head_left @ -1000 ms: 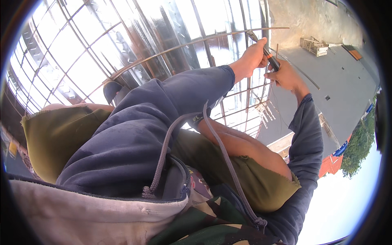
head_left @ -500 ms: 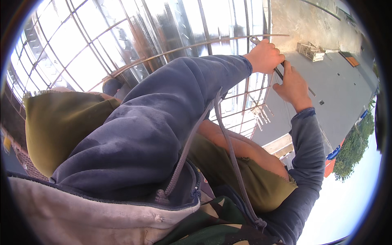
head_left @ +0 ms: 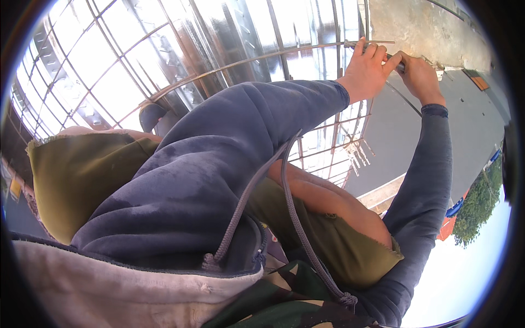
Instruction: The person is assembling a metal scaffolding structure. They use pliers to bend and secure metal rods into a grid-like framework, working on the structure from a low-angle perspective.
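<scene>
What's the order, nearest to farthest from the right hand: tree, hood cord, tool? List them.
1. tool, gripped in the right hand, top.
2. hood cord, at the chest, centre.
3. tree, far below, lower right.

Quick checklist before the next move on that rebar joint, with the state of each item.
1. Left hand on the curved bar: ok, fingers wrap it.
2. Right hand on the tool: ok, gripped.
3. Tool tip at the joint: cannot tell, hidden by the hands.
4. Tie wire in place: cannot tell.
5. Hands apart: not ok, they touch.
6. Rebar grid below: ok, in view.
</scene>
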The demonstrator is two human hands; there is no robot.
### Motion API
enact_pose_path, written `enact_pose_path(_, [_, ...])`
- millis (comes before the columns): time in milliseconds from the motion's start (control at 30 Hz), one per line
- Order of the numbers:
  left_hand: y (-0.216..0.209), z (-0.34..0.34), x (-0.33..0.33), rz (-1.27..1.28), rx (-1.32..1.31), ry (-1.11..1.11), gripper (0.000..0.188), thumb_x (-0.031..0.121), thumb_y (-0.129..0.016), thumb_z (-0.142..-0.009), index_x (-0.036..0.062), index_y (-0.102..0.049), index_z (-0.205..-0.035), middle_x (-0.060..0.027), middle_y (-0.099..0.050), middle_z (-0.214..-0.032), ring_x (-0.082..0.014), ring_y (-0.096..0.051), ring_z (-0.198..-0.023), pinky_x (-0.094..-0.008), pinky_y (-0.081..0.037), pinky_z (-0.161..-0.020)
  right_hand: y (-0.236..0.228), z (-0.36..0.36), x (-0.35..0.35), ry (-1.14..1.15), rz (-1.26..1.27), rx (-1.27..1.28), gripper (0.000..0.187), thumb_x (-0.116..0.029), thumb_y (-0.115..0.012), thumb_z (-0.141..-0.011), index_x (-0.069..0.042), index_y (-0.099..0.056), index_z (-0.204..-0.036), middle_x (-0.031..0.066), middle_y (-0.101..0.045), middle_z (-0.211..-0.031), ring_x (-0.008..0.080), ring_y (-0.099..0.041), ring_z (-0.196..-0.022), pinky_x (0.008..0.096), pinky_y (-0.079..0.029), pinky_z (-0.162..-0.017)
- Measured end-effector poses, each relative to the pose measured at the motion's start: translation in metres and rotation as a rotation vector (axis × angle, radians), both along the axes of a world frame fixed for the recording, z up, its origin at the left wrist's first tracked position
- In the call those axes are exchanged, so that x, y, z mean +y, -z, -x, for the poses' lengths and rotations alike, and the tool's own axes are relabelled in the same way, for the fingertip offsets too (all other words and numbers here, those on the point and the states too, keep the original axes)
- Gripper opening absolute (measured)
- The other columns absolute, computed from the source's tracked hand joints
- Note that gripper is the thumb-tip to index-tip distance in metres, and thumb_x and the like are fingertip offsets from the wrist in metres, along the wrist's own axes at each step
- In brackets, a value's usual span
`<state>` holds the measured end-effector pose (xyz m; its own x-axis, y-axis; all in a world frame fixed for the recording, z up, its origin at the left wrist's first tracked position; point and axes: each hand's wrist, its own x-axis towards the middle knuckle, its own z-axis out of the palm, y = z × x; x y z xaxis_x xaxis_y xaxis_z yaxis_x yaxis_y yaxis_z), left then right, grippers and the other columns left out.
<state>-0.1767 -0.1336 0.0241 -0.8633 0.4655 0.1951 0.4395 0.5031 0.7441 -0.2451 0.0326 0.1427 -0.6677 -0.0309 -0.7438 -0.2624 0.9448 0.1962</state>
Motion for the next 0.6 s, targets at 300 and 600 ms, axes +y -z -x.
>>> enact_pose_path(300, [-0.006,0.065,-0.016,-0.013,-0.433,0.454,0.030,0.031,-0.079,-0.075,0.0130,-0.072,-0.098,-0.0068,-0.076,-0.086,-0.0302,-0.076,-0.089,-0.0452,-0.055,-0.084,-0.030,-0.059,-0.083,-0.357,-0.370,0.487,0.019,-0.017,-0.071,-0.097,-0.011,-0.073,-0.115,0.0050,-0.079,-0.093,0.0228,-0.077,-0.094,0.0421,-0.059,-0.083])
enact_pose_path(600, [0.008,0.008,-0.002,-0.071,-0.094,0.235,0.045,0.025,-0.078,-0.079,0.0153,-0.067,-0.122,-0.0042,-0.076,-0.095,-0.0276,-0.076,-0.095,-0.0433,-0.049,-0.097,-0.036,-0.003,-0.067,0.779,-0.118,-0.540,0.029,-0.021,-0.082,-0.088,-0.011,-0.068,-0.111,0.0056,-0.075,-0.082,0.0228,-0.076,-0.081,0.0419,-0.056,-0.067])
